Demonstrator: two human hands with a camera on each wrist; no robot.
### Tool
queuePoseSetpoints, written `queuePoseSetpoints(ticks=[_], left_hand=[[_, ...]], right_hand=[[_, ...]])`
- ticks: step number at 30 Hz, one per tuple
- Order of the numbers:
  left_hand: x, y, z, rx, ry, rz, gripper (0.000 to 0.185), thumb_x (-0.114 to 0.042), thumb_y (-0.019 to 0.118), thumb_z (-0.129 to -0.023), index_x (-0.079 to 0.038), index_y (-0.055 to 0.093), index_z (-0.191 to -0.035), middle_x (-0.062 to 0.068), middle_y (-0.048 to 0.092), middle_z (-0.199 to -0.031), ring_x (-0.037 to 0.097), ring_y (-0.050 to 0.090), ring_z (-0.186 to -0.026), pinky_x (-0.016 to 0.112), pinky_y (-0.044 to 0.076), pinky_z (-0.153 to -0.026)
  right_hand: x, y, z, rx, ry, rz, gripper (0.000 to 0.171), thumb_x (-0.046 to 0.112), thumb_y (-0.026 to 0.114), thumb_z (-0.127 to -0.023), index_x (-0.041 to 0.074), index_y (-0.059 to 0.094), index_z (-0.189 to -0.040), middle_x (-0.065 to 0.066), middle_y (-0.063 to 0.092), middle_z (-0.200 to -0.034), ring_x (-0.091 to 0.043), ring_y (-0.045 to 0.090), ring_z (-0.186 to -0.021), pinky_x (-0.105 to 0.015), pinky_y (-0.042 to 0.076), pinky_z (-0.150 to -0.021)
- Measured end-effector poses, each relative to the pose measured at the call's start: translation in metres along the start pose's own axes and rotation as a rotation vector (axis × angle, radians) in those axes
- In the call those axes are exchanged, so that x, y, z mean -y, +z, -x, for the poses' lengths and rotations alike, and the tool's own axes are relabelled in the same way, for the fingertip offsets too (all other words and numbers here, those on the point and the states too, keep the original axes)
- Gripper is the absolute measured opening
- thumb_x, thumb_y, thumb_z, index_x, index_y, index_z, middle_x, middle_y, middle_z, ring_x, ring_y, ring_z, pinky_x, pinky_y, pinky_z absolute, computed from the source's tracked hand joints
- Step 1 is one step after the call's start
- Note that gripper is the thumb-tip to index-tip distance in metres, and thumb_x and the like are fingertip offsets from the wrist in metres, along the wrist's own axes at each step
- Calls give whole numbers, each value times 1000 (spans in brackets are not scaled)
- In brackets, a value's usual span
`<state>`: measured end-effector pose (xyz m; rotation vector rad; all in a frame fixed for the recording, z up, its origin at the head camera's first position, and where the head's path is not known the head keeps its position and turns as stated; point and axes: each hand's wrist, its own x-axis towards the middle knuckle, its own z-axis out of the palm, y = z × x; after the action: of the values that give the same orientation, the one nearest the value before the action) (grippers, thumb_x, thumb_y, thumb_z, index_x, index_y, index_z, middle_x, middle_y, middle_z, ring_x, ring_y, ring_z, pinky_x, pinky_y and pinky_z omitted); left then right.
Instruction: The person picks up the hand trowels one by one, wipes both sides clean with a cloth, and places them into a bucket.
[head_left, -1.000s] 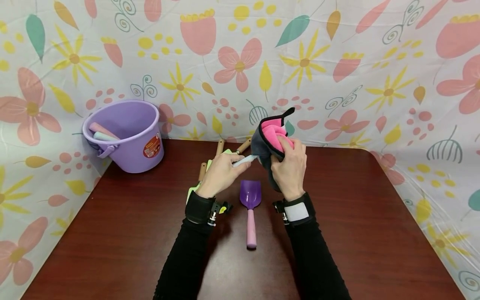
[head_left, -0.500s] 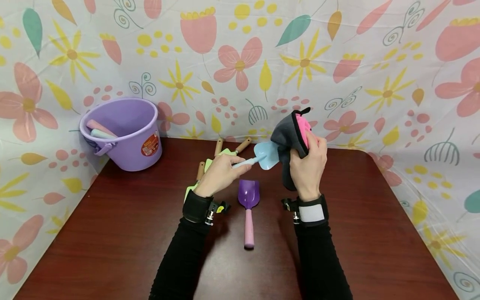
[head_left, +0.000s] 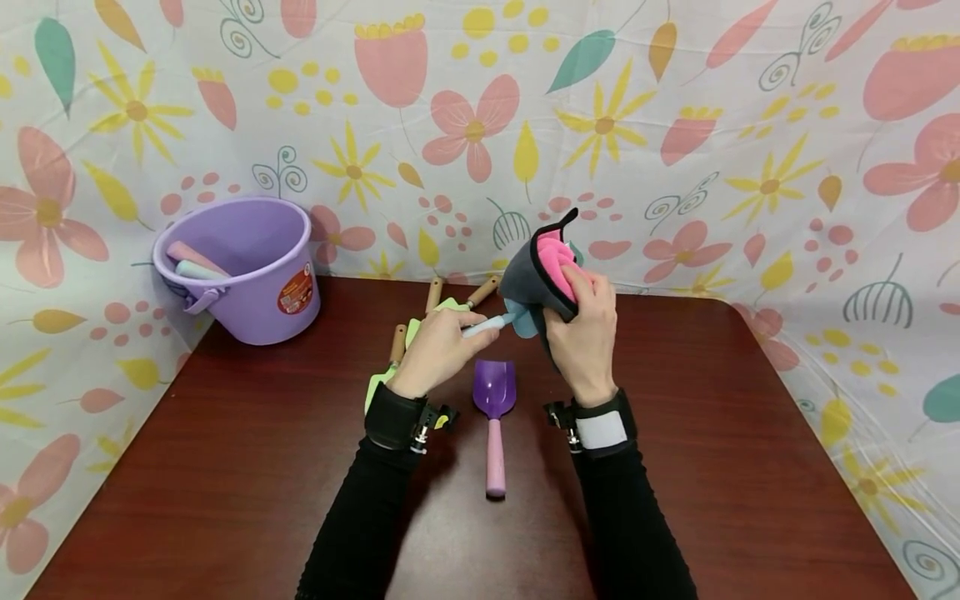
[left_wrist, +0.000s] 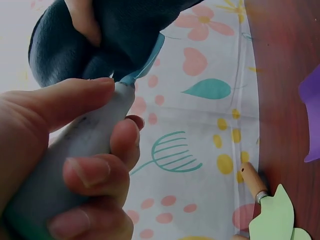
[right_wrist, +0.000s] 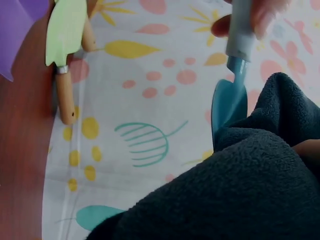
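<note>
My left hand [head_left: 438, 346] grips the pale handle of a small light-blue toy shovel [head_left: 517, 319], held above the table. My right hand [head_left: 581, 333] holds a grey and pink cloth [head_left: 543, 271] wrapped over the shovel's blade, hiding most of it. In the left wrist view my fingers [left_wrist: 75, 150] curl round the handle and the grey cloth [left_wrist: 100, 35] covers the blade. The right wrist view shows the blue blade [right_wrist: 229, 107] going into the grey cloth [right_wrist: 240, 190].
A purple shovel with a pink handle [head_left: 494, 417] lies on the dark red table [head_left: 225, 467] between my forearms. Green tools with wooden handles [head_left: 420, 321] lie behind my left hand. A purple bucket [head_left: 240, 267] holding pastel handles stands at the back left.
The cloth came off the blue blade to the right half a second ago, baring it; now my right hand has brought the cloth back over the blade.
</note>
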<state>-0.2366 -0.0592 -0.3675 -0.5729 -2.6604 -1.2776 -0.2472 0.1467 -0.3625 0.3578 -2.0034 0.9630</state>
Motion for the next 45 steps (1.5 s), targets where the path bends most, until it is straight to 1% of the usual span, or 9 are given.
queuePoseSetpoints(ticks=[8,15,20,22,27,32,36,41,45], left_hand=[[2,4,4,-21,-3,-5,20,-31,66,-94,-15,76,-102,-2,55,-69,14,41,-51,29,31,-48],[4,6,6,-60,7,-12,18,-29,66,-94,-16,77,-97,-4,56,-70,14,43,-52,29,33,-49],[4,7,6,-75,18,-8,18,-28,65,-95,-15,77,-96,-7,60,-70,13,47,-54,29,37,-51],[4,8,5,-84,26,-9,18,-29,64,-96,-15,76,-93,-6,58,-68,12,49,-55,30,38,-52],[4,8,3,-99,31,9,20,-31,64,-96,-15,76,-94,-6,58,-67,12,49,-56,29,38,-53],[5,9,1,-82,40,41,22,-30,66,-94,-13,76,-103,-5,66,-80,13,49,-56,28,37,-51],[2,11,-1,-84,28,19,24,-31,67,-94,-13,76,-104,-4,69,-83,12,50,-56,27,37,-50],[-5,12,-1,-80,18,-4,24,-31,66,-94,-14,76,-108,-6,64,-74,11,45,-53,27,34,-49],[-7,12,-1,-61,12,3,22,-31,66,-94,-15,76,-106,-5,52,-64,11,36,-48,26,27,-45]], right_hand=[[2,9,8,71,-48,-16,42,-2,71,-76,5,67,-117,-18,59,-108,-39,51,-99,-49,41,-87],[5,11,13,203,-69,-38,45,-3,73,-77,2,65,-121,-18,60,-112,-36,54,-104,-47,41,-93],[5,9,14,303,-72,-54,47,2,78,-77,0,63,-122,-17,62,-115,-32,59,-109,-44,44,-94],[5,8,13,340,-78,-47,46,4,78,-78,-2,63,-122,-18,62,-116,-32,59,-109,-44,45,-94],[4,3,11,403,-32,4,45,4,75,-77,2,64,-121,-17,63,-115,-34,60,-106,-48,47,-87],[-1,0,8,391,68,76,43,7,75,-77,9,66,-119,-12,62,-112,-33,60,-103,-55,49,-76],[-8,0,5,346,115,85,37,5,71,-78,10,67,-115,-10,61,-106,-33,60,-99,-56,48,-76],[-12,-5,2,278,144,58,39,3,71,-79,9,67,-117,-12,61,-109,-34,59,-101,-56,47,-81],[-17,-12,-1,228,163,55,37,3,68,-81,8,66,-118,-14,61,-112,-35,58,-104,-56,45,-84]])
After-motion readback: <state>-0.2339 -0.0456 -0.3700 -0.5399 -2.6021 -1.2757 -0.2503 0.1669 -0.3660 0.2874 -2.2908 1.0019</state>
